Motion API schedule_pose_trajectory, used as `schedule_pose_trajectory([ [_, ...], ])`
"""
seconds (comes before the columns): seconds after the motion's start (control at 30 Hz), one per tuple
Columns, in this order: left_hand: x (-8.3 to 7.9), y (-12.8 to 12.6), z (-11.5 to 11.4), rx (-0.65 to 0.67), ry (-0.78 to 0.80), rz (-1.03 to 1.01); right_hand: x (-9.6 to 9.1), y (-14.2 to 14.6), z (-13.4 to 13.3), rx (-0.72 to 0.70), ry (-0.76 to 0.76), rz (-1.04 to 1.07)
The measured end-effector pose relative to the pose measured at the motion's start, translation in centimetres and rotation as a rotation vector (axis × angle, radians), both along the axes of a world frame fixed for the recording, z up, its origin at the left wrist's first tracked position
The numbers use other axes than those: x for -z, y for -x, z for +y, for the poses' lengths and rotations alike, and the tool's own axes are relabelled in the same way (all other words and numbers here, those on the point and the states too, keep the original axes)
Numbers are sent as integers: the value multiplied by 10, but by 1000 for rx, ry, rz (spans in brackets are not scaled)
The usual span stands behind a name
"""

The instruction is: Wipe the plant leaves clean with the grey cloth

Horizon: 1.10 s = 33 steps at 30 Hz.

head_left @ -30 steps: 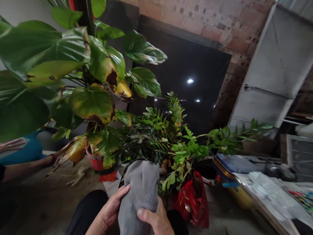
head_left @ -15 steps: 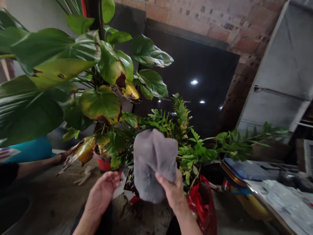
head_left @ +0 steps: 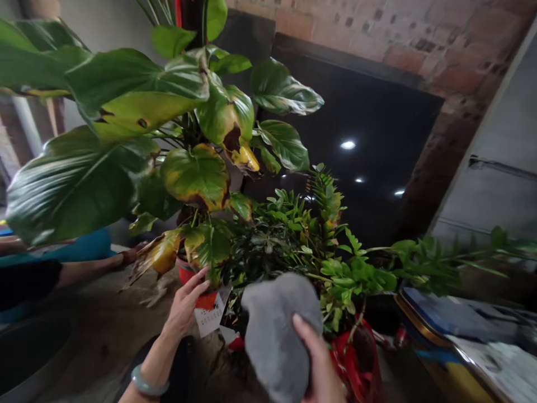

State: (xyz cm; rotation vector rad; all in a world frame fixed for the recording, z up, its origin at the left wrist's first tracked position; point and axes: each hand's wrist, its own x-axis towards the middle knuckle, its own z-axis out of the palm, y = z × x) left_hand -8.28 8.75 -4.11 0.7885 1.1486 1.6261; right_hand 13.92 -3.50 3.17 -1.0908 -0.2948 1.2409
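Observation:
My right hand [head_left: 316, 358] is wrapped around a folded grey cloth [head_left: 281, 330], its thumb pressed on the front. My left hand [head_left: 187, 305] has its fingers stretched forward, near a red pot [head_left: 187, 271] and a low, yellow-edged leaf [head_left: 210, 246]; whether the fingertips touch the leaf I cannot tell. A pale bangle [head_left: 150, 382] circles my left wrist. Above them spreads a large-leaved potted plant [head_left: 195, 173], several leaves yellowed and browned at the edges. Behind the cloth grows a bushier green plant [head_left: 268, 240]. A printed white card [head_left: 210, 318] lies beside my left hand.
At the left, another person's arm [head_left: 90, 274] reaches toward the pots. A dark basin [head_left: 33, 347] sits below it. To the right are a red plastic bag [head_left: 356, 358] and a cluttered table [head_left: 482, 347]. A black panel [head_left: 348, 112] leans on the brick wall.
The cloth in my right hand has come lower and nearer. My left hand has turned and stretched its fingers toward the low leaf. The view has shifted slightly left.

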Motion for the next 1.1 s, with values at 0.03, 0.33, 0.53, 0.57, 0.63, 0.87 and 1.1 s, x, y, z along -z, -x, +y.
schedule_pose_trajectory([
  [0.03, 1, 0, -1, 20, 3, -42, -17, -4, 11, 27, -36, 6],
  [0.33, 10, -12, 0, -87, 12, -317, 15, 37, 43, -255, 163, 90],
  [0.53, 12, -4, -2, -1, 22, -486, -2, 25, 8, -180, 43, -23],
  [0.57, 12, -3, -3, 34, 27, -504, -19, 23, 17, -136, -14, 4],
  [0.63, 11, -3, -4, 92, 28, -522, -51, 28, 45, -95, -115, 58],
  [0.87, 4, -4, -11, 157, 47, -608, -20, 96, 81, -415, 78, -11],
  [1.1, 5, 4, -11, 106, 100, -657, -17, 49, 18, -314, 78, -54],
])
